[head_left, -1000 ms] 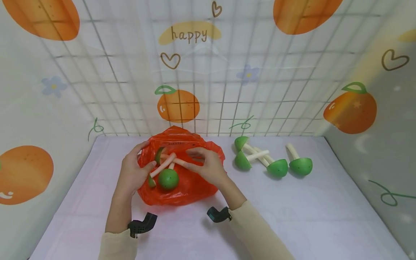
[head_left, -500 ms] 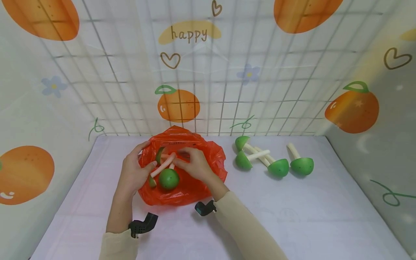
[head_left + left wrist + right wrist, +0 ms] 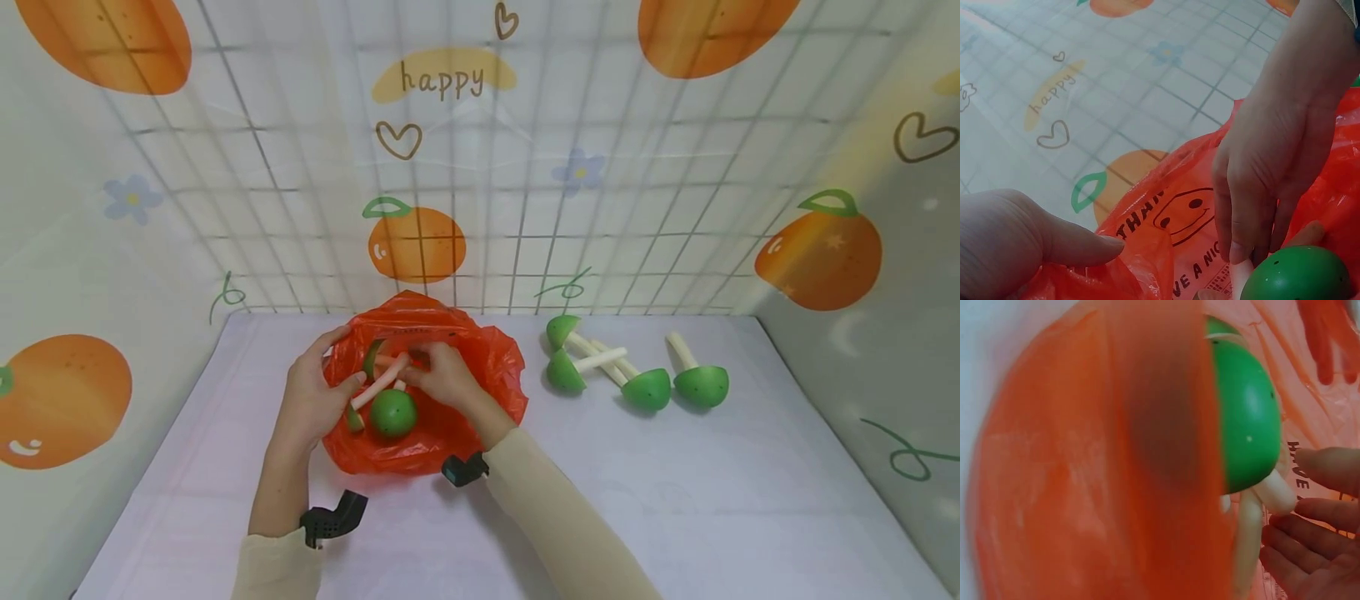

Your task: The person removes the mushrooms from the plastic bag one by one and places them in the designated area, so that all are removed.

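Note:
A red plastic bag (image 3: 450, 433) lies with its mouth facing me in the head view. Several toy mushrooms with pale stems are inside, one showing its round green cap (image 3: 393, 413). My left hand (image 3: 318, 398) holds the bag's left rim, thumb inside and fingers behind the plastic. Reaching into the bag, my right hand (image 3: 448, 379) has its fingertips by the mushroom stems. In the right wrist view its fingers (image 3: 1316, 534) are extended and the thumb stands apart, beside a pale stem (image 3: 1277, 490). Part of that view is covered by red plastic.
Several more green-capped toy mushrooms (image 3: 647, 389) lie on the white table (image 3: 712, 500) to the right of the bag, some with crossed stems. A patterned, grid-lined backdrop (image 3: 480, 167) rises behind, with side walls at left and right.
My right hand has moved left and deeper into the bag; the stem it held a second ago no longer shows between its fingers. The left hand keeps its hold on the rim.

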Available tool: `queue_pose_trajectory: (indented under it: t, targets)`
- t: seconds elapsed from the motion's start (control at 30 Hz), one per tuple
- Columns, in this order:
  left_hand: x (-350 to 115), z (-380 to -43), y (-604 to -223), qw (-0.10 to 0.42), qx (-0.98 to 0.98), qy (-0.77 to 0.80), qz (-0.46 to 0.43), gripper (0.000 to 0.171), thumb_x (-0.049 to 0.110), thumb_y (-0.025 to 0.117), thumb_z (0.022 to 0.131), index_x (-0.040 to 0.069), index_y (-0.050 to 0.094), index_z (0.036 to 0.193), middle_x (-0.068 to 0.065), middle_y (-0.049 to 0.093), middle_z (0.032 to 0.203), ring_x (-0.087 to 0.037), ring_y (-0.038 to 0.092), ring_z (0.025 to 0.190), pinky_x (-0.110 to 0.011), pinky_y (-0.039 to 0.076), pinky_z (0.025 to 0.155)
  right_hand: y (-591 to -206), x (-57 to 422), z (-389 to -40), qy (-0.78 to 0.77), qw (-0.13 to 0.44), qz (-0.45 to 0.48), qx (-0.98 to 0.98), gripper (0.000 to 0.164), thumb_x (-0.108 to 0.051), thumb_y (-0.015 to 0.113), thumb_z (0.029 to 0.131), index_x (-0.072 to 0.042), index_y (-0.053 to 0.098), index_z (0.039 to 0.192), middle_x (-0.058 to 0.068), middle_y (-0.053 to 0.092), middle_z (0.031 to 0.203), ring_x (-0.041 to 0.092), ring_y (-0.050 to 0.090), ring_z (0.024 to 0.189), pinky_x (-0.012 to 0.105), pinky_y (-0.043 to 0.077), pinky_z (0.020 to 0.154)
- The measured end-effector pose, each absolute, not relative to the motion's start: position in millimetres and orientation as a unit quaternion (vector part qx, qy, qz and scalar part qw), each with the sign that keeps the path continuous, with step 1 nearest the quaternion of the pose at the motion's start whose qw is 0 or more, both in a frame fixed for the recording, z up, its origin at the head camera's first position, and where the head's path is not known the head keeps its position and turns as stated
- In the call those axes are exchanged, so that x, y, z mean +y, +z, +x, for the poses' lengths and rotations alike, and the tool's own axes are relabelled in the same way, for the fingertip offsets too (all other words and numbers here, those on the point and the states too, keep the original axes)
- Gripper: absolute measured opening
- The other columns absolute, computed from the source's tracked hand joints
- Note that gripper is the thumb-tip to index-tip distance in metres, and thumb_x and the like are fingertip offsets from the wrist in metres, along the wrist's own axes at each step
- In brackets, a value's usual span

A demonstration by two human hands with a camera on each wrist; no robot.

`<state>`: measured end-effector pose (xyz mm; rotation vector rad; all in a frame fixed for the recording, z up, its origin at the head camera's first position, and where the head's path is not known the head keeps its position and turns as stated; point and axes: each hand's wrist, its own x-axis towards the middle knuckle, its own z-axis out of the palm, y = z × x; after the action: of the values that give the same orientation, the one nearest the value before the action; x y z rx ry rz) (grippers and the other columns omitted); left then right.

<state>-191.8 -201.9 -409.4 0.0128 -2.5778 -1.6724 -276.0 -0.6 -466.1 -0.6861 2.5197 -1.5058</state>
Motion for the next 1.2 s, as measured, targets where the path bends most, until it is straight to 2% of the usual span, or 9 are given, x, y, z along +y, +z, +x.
queue_pose_trajectory:
  t: [0.33,0.5,0.83,1.2]
  targets:
    - [-201,-193,-410,0.037,-0.844,-0.536,-0.003,0.071,-0.001,0.069,0.097,0.015,0.042,0.161,-0.018,0.057,0.147,-0.038,0.061,0.129,-0.056,0.053,0.104,-463,0,-271,-0.518,0.055,-0.214,0.827,0.043,-0.008,0.075,0.097,-0.006,0.066,0.139,0.012,0.068,0.134,0.029,0.063,0.126,0.046,0.053,0.108]
    - [-202,-193,-411,0.038,-0.844,-0.534,-0.002,0.071,0.0,0.069,0.097,0.015,0.042,0.161,-0.017,0.058,0.147,-0.037,0.061,0.129,-0.055,0.053,0.104,-454,-1,-263,-0.517,0.051,-0.193,0.832,0.04,-0.008,0.076,0.097,-0.001,0.068,0.135,0.011,0.071,0.129,0.031,0.066,0.122,0.044,0.055,0.105]
    - [-203,-193,-412,0.039,-0.845,-0.534,0.003,0.07,0.001,0.07,0.097,0.016,0.043,0.161,-0.017,0.058,0.147,-0.037,0.06,0.13,-0.055,0.053,0.105,-451,-1,-250,-0.55,0.03,-0.185,0.814,0.032,-0.007,0.079,0.094,-0.001,0.074,0.125,0.007,0.075,0.115,0.024,0.07,0.104,0.032,0.063,0.087]
    - [-203,-192,-410,0.04,-0.852,-0.522,0.008,0.071,0.001,0.07,0.097,0.015,0.042,0.161,-0.018,0.058,0.146,-0.038,0.06,0.129,-0.056,0.054,0.103,-454,2,-245,-0.571,0.038,-0.163,0.803,0.021,-0.007,0.08,0.093,-0.004,0.076,0.113,0.005,0.076,0.106,0.023,0.071,0.097,0.033,0.063,0.084]
